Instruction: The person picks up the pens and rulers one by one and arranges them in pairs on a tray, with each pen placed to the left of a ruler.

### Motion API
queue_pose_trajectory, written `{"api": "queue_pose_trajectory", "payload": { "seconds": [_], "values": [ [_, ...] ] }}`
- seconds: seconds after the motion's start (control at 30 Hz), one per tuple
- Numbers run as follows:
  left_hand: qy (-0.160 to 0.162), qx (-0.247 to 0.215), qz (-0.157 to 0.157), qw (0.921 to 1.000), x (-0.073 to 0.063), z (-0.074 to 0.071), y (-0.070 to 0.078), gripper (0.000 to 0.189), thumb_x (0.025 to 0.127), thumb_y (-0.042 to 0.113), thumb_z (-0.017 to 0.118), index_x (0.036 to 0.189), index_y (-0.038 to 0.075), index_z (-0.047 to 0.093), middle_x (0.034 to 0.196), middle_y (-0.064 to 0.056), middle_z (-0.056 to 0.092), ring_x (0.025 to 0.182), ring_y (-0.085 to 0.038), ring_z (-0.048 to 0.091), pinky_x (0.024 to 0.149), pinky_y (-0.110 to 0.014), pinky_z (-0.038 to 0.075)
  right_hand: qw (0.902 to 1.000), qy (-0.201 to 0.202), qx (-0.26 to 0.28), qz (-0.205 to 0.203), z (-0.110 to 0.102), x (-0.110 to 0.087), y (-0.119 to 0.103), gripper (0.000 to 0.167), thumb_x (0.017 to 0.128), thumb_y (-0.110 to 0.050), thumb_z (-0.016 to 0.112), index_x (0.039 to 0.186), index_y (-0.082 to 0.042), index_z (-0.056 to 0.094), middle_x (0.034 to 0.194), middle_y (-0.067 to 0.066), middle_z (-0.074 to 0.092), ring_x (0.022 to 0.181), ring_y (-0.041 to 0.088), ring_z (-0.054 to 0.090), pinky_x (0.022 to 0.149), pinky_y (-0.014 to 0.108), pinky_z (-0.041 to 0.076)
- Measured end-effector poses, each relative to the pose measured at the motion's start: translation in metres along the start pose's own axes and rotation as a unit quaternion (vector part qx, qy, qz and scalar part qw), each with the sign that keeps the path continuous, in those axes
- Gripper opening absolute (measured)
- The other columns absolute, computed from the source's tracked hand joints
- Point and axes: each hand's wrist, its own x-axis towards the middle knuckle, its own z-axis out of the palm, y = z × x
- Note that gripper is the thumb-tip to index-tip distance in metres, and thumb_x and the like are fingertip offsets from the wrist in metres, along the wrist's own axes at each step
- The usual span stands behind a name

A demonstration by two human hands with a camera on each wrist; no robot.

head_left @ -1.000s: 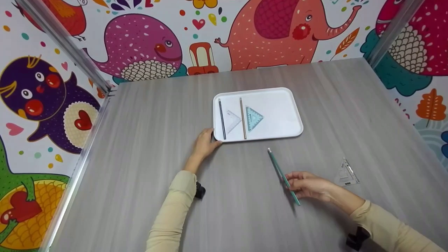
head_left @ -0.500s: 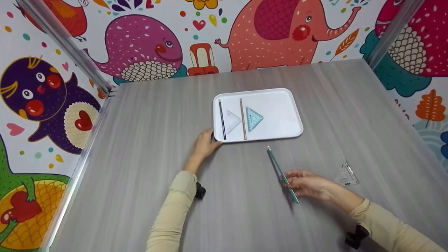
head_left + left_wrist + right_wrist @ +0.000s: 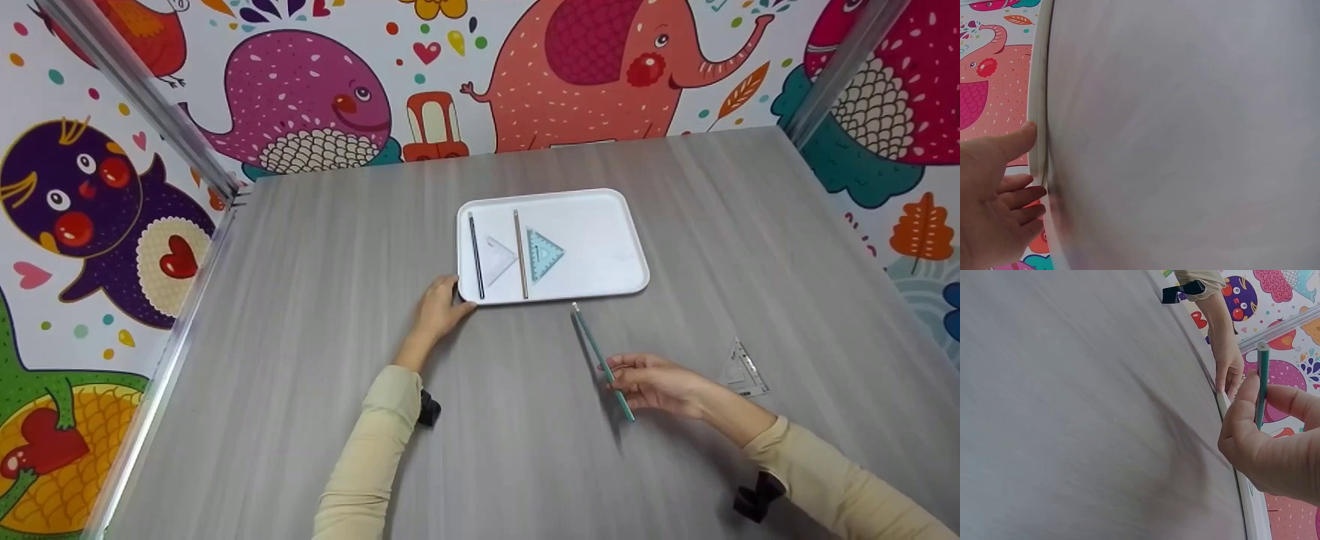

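Note:
My right hand (image 3: 656, 384) pinches a green pencil (image 3: 592, 341) between thumb and fingers, with the white eraser end pointing toward the tray. Its tip end shows beside the hand in the right wrist view, as a green pencil (image 3: 1262, 377). My left hand (image 3: 439, 309) holds the front left corner of the white tray (image 3: 604, 277); in the left wrist view the thumb lies against the tray rim (image 3: 1040, 101). On the tray lie a dark pencil (image 3: 476, 255), a clear set square (image 3: 498, 261), a brown pencil (image 3: 520, 255) and a light blue set square (image 3: 544, 255), side by side.
Another clear set square (image 3: 745, 371) lies on the grey table (image 3: 300, 300) beyond my right wrist. Walls printed with cartoon animals, such as an elephant (image 3: 592, 90), border the table at the back and sides.
My right hand has moved slightly forward and left with the green pencil, whose eraser end is now just short of the tray's front edge. The left hand and the tray have stayed put.

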Motion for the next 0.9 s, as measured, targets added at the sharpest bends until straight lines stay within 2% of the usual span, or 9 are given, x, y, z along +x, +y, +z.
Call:
{"api": "queue_pose_trajectory", "payload": {
  "seconds": [0.37,0.63,0.9],
  "values": [
    [-0.006,-0.003,0.002,1.0000,0.001,0.000,-0.001,0.044,0.078,0.013,0.070,0.115,-0.007,0.056,0.113,-0.022,0.056,0.110,-0.033,0.051,0.096,-0.040,0.039,0.9997,0.009,-0.001,-0.023,-0.005,0.011,-0.015,0.035,0.088,-0.002,0.049,0.120,0.006,0.037,0.083,-0.003,0.054,0.072,0.006,0.054,0.066,0.021,0.049],
    [-0.014,-0.002,-0.010,0.9998,0.001,-0.001,0.001,0.047,0.080,0.015,0.069,0.118,-0.007,0.054,0.114,-0.022,0.055,0.110,-0.032,0.050,0.096,-0.040,0.039,0.9994,0.024,-0.004,-0.025,-0.006,0.016,-0.020,0.033,0.088,-0.003,0.050,0.119,0.003,0.039,0.083,-0.003,0.054,0.074,0.006,0.054,0.067,0.021,0.048],
    [-0.002,-0.007,0.014,0.9999,0.001,0.000,-0.002,0.046,0.078,0.013,0.070,0.115,-0.009,0.054,0.112,-0.024,0.056,0.109,-0.034,0.051,0.096,-0.041,0.039,0.9985,0.046,-0.026,-0.018,-0.008,0.022,-0.026,0.040,0.088,-0.005,0.049,0.123,0.006,0.034,0.085,-0.002,0.052,0.074,0.006,0.053,0.066,0.020,0.049]
  ]
}}
